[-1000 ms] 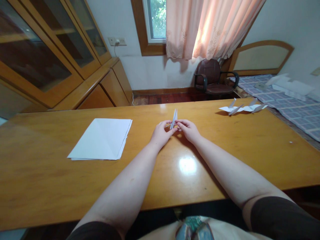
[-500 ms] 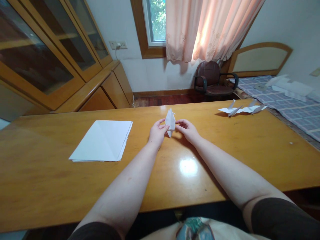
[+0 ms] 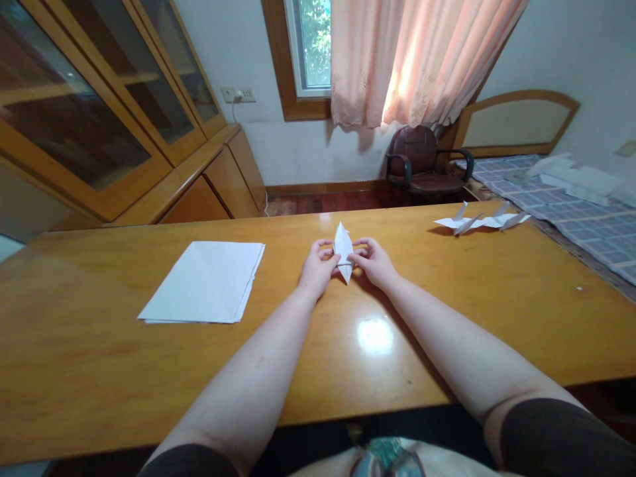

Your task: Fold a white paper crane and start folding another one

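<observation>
The thumb and fingers of the left hand point(image 3: 316, 269) are pinching the left side of a small folded paper point(image 3: 344, 244), nearly closing on its thickness. The right hand's point(image 3: 377, 264) thumb and fingertips are gripping its right side, also almost together; how firmly either is pressing I cannot tell. The paper is pointing up at one tip and down at the other, sitting between the hands over the wooden table point(image 3: 89, 371); whether its lower tip is touching the wood is unclear. Farther out, a stack of white sheets point(image 3: 201, 281) is lying left of the hands, and folded paper shapes point(image 3: 484, 222) are resting near the far right edge. Beyond the table, a brown chair point(image 3: 416, 156) is standing below a pink curtain point(image 3: 365, 59), with a bed point(image 3: 561, 199) stretching to the right
</observation>
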Action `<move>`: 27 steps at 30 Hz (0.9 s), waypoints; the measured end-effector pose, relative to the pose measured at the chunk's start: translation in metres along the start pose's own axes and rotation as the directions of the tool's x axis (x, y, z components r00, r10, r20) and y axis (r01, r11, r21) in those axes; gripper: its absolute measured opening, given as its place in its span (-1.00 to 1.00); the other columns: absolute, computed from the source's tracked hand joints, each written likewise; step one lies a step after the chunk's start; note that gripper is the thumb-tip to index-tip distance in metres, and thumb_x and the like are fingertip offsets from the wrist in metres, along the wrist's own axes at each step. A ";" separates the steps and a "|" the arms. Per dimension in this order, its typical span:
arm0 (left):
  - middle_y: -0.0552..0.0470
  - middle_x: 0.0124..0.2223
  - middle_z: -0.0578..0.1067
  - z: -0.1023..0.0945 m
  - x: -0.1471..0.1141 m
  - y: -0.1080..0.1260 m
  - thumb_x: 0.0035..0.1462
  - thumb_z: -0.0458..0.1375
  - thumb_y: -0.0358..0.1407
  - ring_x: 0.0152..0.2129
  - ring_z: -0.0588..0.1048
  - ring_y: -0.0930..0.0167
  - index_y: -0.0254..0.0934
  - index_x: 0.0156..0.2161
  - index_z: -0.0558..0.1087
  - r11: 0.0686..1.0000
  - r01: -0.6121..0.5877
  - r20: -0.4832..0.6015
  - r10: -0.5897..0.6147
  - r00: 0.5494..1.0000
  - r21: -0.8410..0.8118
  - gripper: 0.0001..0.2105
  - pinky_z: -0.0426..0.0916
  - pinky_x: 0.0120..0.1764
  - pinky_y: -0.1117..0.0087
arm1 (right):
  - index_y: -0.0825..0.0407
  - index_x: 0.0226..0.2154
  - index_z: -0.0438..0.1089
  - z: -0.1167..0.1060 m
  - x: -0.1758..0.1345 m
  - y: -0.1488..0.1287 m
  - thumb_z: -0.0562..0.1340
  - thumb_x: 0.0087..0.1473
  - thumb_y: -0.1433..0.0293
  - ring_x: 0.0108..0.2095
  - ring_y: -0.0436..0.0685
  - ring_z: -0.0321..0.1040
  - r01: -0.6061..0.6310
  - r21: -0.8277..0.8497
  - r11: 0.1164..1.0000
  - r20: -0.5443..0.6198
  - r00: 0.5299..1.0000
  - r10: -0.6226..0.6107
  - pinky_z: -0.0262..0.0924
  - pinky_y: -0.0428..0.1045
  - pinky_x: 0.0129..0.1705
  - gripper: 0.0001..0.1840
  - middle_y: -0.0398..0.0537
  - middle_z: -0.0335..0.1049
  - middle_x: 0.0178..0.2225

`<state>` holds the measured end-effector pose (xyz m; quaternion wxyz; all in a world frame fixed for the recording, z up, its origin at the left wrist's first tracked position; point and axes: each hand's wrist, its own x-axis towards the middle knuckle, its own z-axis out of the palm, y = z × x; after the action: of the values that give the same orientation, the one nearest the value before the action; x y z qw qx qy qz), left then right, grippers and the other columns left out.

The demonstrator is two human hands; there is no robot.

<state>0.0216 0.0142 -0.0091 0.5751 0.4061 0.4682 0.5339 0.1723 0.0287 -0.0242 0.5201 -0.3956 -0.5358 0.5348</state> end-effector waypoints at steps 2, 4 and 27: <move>-0.03 -0.16 0.49 0.000 0.001 -0.001 -0.05 0.20 -0.45 -0.43 0.53 0.43 -0.18 -0.02 0.25 1.000 -0.017 -0.001 0.017 1.000 0.018 -0.55 0.48 -0.38 0.34 | -0.01 -0.14 0.25 0.001 -0.001 -0.003 0.32 -0.17 0.30 -0.54 -0.02 0.30 0.000 -0.004 1.000 0.010 1.000 0.000 0.22 -0.06 -0.43 -0.52 -0.25 0.39 -0.55; -0.04 -0.16 0.50 -0.001 0.002 -0.002 -0.02 0.17 -0.46 -0.40 0.53 0.42 -0.19 0.01 0.25 1.000 -0.014 0.027 0.014 1.000 0.011 -0.56 0.47 -0.35 0.35 | 0.00 -0.07 0.29 0.000 -0.002 -0.005 0.31 -0.14 0.28 -0.56 -0.04 0.27 0.011 -0.031 0.999 0.007 1.000 -0.011 0.20 -0.07 -0.46 -0.49 -0.23 0.39 -0.54; 0.04 -0.32 0.50 0.001 -0.001 -0.003 -0.08 0.21 -0.46 -0.46 0.50 0.49 -0.30 -0.22 0.35 1.000 0.000 0.133 -0.002 0.991 0.020 -0.75 0.43 -0.28 0.37 | 0.08 -0.37 0.41 -0.003 -0.001 0.000 0.37 -0.26 0.25 -0.53 0.01 0.32 -0.086 -0.092 0.992 -0.043 0.996 0.082 0.24 -0.05 -0.46 -0.65 -0.11 0.42 -0.50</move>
<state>0.0233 0.0126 -0.0120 0.6012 0.4462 0.4344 0.5008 0.1759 0.0278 -0.0243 0.4884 -0.4523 -0.5327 0.5226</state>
